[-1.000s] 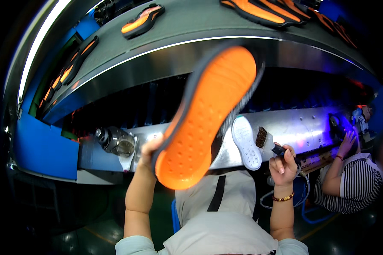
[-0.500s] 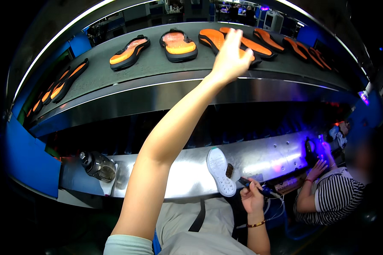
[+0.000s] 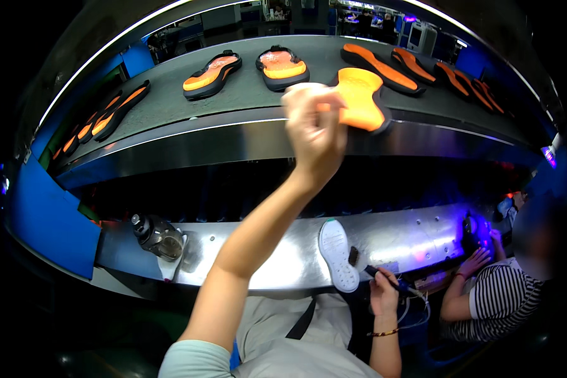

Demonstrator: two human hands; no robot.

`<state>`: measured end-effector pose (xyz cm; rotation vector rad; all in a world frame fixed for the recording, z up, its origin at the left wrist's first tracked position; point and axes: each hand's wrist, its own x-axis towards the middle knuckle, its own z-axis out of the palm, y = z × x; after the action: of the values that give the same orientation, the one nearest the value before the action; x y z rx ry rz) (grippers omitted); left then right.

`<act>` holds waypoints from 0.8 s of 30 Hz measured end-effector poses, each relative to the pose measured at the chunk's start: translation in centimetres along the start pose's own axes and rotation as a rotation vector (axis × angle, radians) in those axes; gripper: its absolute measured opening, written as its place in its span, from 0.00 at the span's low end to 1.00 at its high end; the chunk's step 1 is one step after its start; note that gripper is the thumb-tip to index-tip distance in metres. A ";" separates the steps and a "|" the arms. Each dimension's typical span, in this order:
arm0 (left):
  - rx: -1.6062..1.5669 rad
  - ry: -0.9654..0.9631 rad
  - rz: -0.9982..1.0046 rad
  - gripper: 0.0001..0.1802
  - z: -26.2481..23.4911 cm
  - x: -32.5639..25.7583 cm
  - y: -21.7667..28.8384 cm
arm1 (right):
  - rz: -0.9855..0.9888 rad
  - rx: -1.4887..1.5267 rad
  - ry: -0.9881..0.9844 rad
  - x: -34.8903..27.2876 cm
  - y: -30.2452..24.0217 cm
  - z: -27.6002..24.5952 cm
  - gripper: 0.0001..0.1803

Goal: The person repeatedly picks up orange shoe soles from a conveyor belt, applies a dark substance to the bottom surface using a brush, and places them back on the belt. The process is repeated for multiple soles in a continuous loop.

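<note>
reaching up to the grey conveyor belt (image 3: 246, 94), the left hand (image 3: 314, 132) was closed on the near end of an orange shoe sole (image 3: 359, 97) at the belt's front edge. the right hand (image 3: 383, 293) gripped a dark brush (image 3: 384, 277) beside a white sole (image 3: 337, 254) on the metal ledge (image 3: 277, 258).

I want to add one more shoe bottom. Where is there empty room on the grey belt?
Bare belt lies between the dark soles at far left and the orange sole. The right end is crowded. The left hand holds a sole at the front edge.
</note>
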<state>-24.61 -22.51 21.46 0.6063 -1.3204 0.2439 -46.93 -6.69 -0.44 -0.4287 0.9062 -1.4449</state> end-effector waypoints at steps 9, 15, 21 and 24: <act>-1.197 -0.301 -1.260 0.37 -9.8 -5.1 3.1 | -0.073 -0.033 -0.058 1.5 -0.1 0.6 0.09; -1.647 0.004 -1.390 0.55 -14.9 -13.9 6.6 | -0.055 -0.025 -0.043 1.8 -0.2 1.2 0.09; -1.569 -0.287 -1.591 0.47 -17.1 -19.2 3.6 | -0.051 0.008 -0.313 2.3 -1.7 3.5 0.10; -1.323 -0.006 -1.643 0.45 -18.4 -22.7 2.2 | 0.041 -0.065 -0.458 2.1 -1.6 6.3 0.11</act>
<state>-16.16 -6.91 -1.86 0.3274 -0.4006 -1.8064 -43.52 -10.52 4.07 -0.7498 0.5885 -1.2113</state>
